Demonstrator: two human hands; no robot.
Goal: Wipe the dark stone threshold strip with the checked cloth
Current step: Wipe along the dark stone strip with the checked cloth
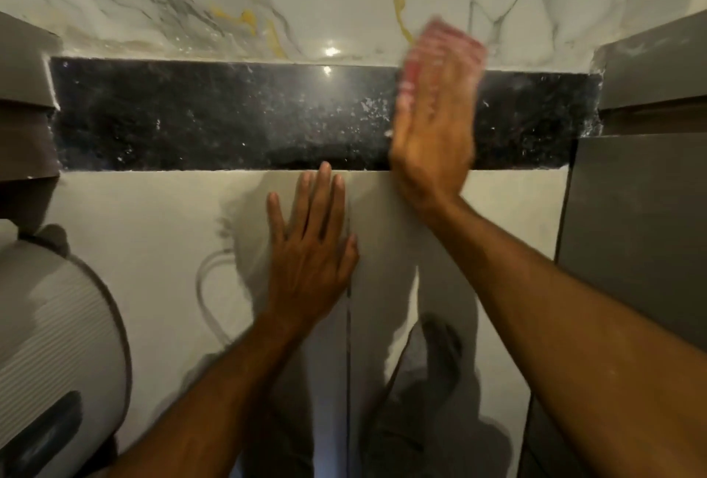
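My flat right hand [434, 125] presses the red-and-white checked cloth [443, 43] on the right part of the dark stone threshold strip [210, 114]; my left hand [311, 248] rests flat on the near pale floor tile [134, 229]. White specks all along the strip: much left, I judge.

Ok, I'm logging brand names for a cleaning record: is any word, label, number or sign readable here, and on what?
None: no text can be read in this view.
Dark stone threshold strip: only pale specks and glare, no lettering.
Checked cloth under the right hand: motion-blurred, no tag shows.
Grey ribbed object at lower left: no label shows on the part in view.
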